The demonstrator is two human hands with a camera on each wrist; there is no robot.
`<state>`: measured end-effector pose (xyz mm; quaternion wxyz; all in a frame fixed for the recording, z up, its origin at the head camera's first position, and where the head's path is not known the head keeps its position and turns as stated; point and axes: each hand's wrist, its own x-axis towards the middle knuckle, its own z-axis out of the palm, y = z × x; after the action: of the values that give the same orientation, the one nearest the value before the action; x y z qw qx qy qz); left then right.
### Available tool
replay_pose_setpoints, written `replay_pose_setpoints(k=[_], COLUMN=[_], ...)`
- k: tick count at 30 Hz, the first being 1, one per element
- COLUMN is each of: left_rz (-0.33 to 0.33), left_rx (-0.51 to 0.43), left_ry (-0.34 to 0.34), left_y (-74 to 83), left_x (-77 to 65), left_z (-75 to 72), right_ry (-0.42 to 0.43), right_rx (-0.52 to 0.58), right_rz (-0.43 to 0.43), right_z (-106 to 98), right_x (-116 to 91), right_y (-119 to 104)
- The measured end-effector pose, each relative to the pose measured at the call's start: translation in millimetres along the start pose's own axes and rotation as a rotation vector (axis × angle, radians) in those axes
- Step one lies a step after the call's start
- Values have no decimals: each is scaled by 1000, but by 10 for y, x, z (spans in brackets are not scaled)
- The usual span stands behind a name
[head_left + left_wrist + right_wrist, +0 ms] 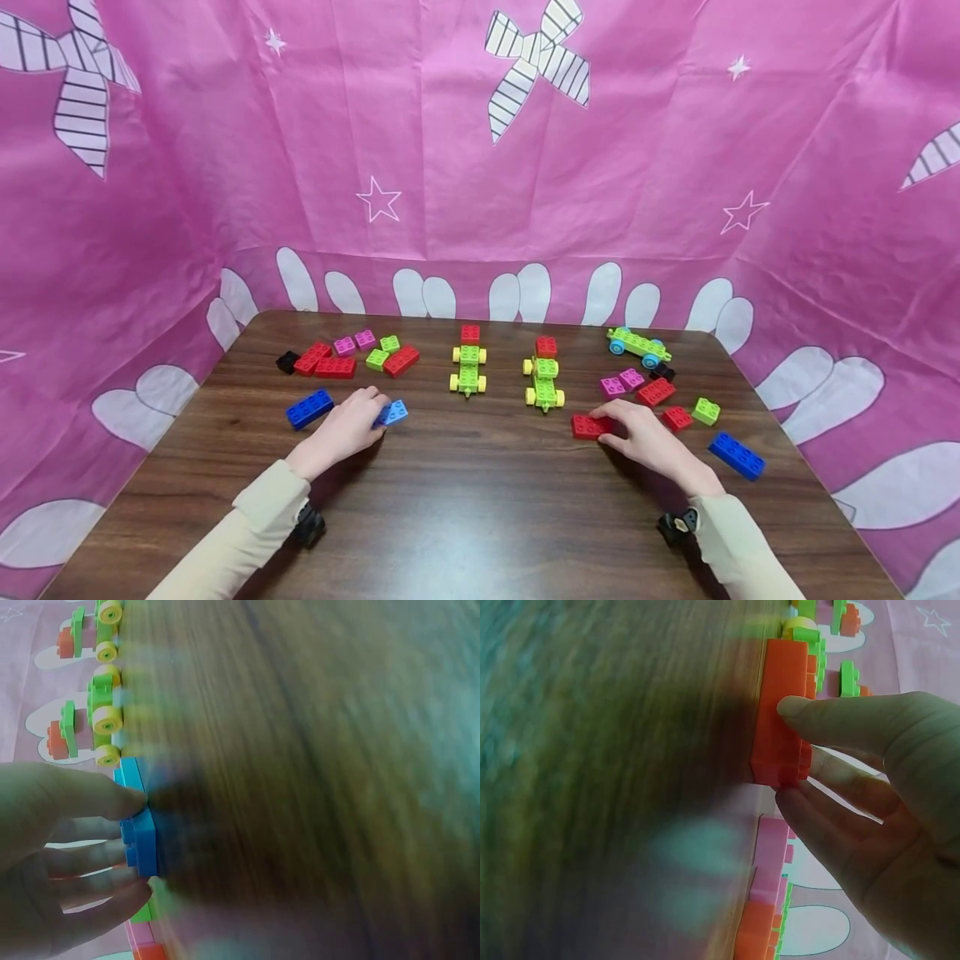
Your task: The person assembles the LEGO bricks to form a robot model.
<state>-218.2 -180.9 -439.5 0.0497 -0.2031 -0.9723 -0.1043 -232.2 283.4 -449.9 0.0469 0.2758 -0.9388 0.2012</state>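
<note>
My left hand (352,423) pinches a light blue toy brick (396,412) on the brown table, its thumb against one long side in the left wrist view. A dark blue brick (310,409) lies just left of that hand. My right hand (641,433) grips a red brick (587,427), with the thumb (799,709) on its side and the other fingers round the far side and end. Between the hands stand two lime green cars with yellow wheels, a left one (468,369) and a right one (543,385).
Red bricks (335,367), pink bricks (365,338) and a black piece (287,362) lie back left. On the right are a green car base with blue wheels (639,346), more red bricks (656,392), a green brick (706,410) and a dark blue brick (737,455). Pink cloth (450,167) hangs behind.
</note>
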Motion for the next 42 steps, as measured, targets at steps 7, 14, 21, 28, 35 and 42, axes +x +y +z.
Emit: replay_pose_setpoints(k=[7,14,21,28,35,42], left_rz=[43,72,36,64,131,238], left_rx=[-3,13,18,-10,-27,-17], left_ry=[-5,2,-2,12,15,45], left_y=[113,136,73,87,205,334], left_x=[33,16,-58,-29,66,125], left_z=[51,74,-14,44,96,141], right_ry=[-10,-23,-14,-36,-25,-27], right_rx=[9,-2,-13,-14,-6,1], right_rz=[-16,-18,-17,-16,-31,-49], right_z=[14,-4,-17,-5,25,66], right_x=[-2,-20,-28,-25,-10,32], right_y=[-30,-26,-12,-35,-81,-124])
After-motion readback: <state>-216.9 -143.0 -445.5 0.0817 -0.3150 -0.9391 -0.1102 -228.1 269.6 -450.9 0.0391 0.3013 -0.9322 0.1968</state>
